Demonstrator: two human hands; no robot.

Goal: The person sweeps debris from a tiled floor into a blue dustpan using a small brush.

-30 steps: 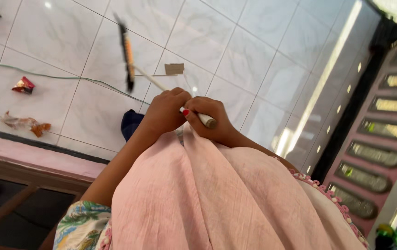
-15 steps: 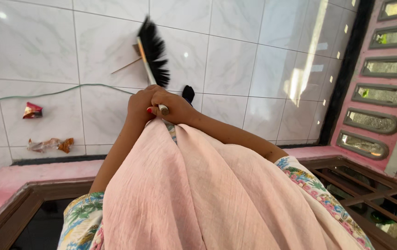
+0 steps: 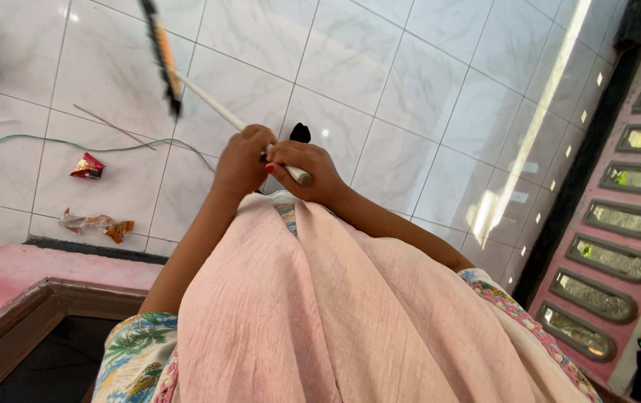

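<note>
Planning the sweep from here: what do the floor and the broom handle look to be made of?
Floor: likely glazed ceramic or marble-look tile; glossy, with grey veining, grout lines and bright reflections.
Broom handle: a smooth, pale, round stick, perhaps painted wood or plastic; the pictures do not settle which. Left hand and right hand both grip its end.

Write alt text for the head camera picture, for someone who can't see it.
Seen from above, a person's two hands, left hand and right hand, grip the pale handle of a broom over a white tiled floor. A red wrapper, an orange wrapper and a thin green cord lie to the left.
</note>
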